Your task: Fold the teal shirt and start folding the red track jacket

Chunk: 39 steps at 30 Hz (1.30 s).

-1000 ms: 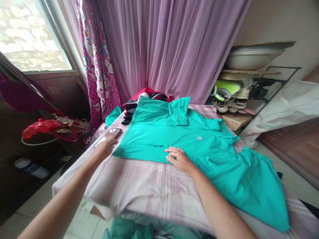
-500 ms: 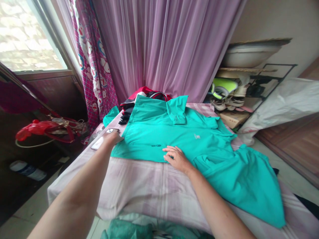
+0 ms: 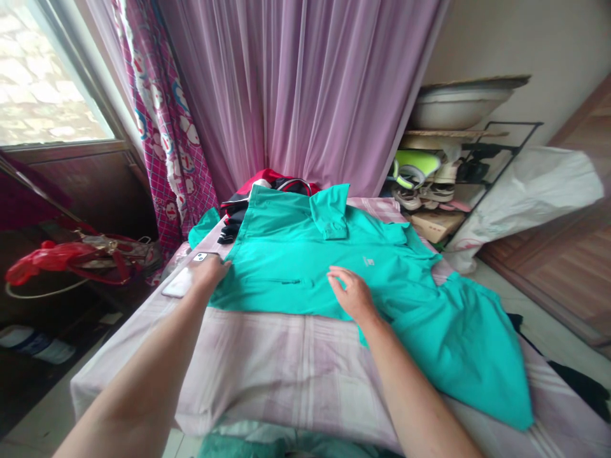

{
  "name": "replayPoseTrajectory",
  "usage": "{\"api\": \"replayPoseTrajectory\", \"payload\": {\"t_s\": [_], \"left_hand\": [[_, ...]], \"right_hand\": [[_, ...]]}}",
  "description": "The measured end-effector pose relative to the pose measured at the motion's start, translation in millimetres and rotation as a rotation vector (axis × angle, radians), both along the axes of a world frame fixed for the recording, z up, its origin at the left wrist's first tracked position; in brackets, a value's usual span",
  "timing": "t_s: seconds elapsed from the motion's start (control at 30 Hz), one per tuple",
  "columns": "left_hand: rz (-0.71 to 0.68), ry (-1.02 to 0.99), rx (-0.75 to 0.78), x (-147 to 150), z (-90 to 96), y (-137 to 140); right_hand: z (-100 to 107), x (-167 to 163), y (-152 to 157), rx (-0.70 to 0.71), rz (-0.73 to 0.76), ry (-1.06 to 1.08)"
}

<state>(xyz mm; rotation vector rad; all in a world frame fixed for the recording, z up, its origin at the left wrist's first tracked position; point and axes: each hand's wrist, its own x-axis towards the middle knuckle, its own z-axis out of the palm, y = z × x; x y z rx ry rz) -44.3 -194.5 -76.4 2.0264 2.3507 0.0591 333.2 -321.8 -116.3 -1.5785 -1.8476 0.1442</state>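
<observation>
A teal zip jacket (image 3: 286, 254) lies spread over the table, its hem toward the left. One sleeve is folded up across the far side; the rest slopes off to the right in loose folds. At the hem's left edge my left hand (image 3: 210, 272) is closed on the fabric, most of its fingers hidden from view. Right beside that hand lies a phone (image 3: 176, 284), partly covered by it. My right hand (image 3: 352, 294) is over the jacket's front, between the zipped pocket and the small chest logo, its fingers extended and holding nothing.
A pale plaid cloth (image 3: 258, 362) covers the table. Behind the jacket is a pile of dark and red clothes (image 3: 233, 219), near purple curtains (image 3: 305, 95). A shoe rack (image 3: 518, 149) with a basin (image 3: 461, 105) stands right, beside a white plastic bag (image 3: 529, 191). Red bag (image 3: 109, 254) at left.
My right hand has moved up and to the right over the jacket, away from its near edge. My left hand stays at the hem. The view has shifted slightly.
</observation>
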Motion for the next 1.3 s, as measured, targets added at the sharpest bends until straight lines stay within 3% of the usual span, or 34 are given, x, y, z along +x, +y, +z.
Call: {"api": "replayPoseTrajectory", "payload": {"t_s": [0.1,0.17,0.27,0.5,0.63,0.7,0.87,1.0,1.13,1.3], "left_hand": [[0.026,0.018,0.032,7.9,-3.0,-14.6],[0.037,0.02,0.047,11.7,-4.1,-22.1],[0.049,0.005,0.052,13.7,-2.3,-28.3],[0.083,-0.043,0.057,8.6,3.5,-32.5],[0.046,-0.062,0.134,13.2,5.5,-27.5],[-0.013,-0.032,0.173,23.0,7.1,-21.0],[-0.266,0.015,0.158,61.8,2.0,2.3],[-0.244,0.005,0.071,81.3,-16.7,17.0],[-0.231,-0.02,0.021,79.9,-33.7,24.3],[-0.253,-0.003,0.045,73.0,-42.2,28.7]], "right_hand": [[0.4,20.3,-3.0,-0.165,-0.309,-0.195],[-1.8,26.0,-6.5,-0.341,-0.421,-0.292],[-2.9,24.9,-9.8,-0.473,-0.434,-0.357],[9.5,18.7,-11.2,-0.549,-0.414,-0.36],[22.1,19.2,-5.7,-0.63,-0.398,-0.391],[30.0,16.0,4.1,-0.613,-0.349,-0.4],[44.5,-12.1,48.7,-0.379,-0.169,-0.364],[37.4,-27.9,83.6,-0.325,-0.008,-0.375],[17.3,8.5,100.1,-0.435,-0.039,-0.37],[1.8,109.3,94.0,-0.536,-0.416,-0.39]]}}
